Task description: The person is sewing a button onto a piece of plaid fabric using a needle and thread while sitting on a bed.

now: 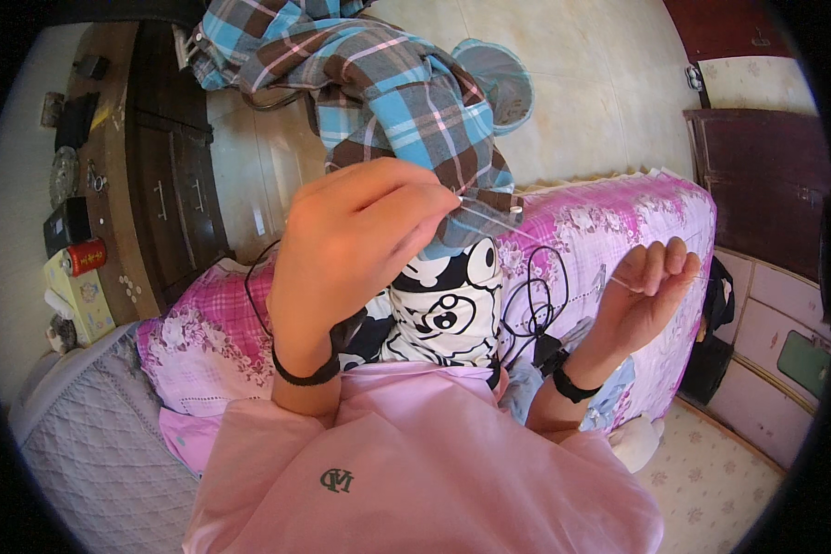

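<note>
My left hand (355, 240) is closed in a pinch in front of the plaid shirt (388, 78), with a pale thread (497, 218) at its fingertips. Whether a fold of cloth is pinched too, I cannot make out. The thread runs rightward to my right hand (651, 286), raised to the right with its fingers curled on it; a fine strand shows past the fingers. No needle can be made out. The shirt, blue, brown and grey, drapes over my lap and away. A small pale button (515, 210) shows near its lower edge.
I sit on a bed with a pink floral cover (600, 217). A black cable (537, 295) lies coiled on my right. Beyond the shirt stands a blue waste bin (503, 88). A dark cabinet (162, 185) with a red can (85, 257) is on the left.
</note>
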The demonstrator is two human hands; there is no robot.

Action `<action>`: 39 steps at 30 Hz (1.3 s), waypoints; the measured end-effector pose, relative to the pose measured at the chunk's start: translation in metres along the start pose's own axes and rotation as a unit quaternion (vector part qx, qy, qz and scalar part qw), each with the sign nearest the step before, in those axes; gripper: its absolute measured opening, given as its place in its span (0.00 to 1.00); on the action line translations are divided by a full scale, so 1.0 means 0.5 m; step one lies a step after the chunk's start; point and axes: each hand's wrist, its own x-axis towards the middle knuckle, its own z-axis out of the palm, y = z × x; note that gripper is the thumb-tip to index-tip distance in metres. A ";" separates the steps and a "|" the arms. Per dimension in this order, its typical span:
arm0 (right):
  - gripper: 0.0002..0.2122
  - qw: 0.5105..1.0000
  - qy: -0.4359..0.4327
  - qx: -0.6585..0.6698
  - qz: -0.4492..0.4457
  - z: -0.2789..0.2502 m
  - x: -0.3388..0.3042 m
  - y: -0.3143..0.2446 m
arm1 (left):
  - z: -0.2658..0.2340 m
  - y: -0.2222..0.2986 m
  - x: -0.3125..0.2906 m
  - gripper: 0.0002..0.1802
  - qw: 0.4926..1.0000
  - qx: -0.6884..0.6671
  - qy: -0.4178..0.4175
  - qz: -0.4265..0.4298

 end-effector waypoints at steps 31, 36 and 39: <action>0.06 0.668 0.227 -0.684 -0.187 -0.309 -0.006 -0.034 | -0.030 0.007 -0.001 0.19 0.975 0.034 0.121 0.183; 0.07 0.668 0.204 -0.688 -0.195 -0.290 0.003 -0.026 | -0.034 0.018 0.002 0.19 0.973 0.036 0.119 0.196; 0.05 0.773 0.187 -0.597 -0.103 -0.138 -0.012 0.018 | -0.030 0.025 0.001 0.19 0.971 0.034 0.117 0.204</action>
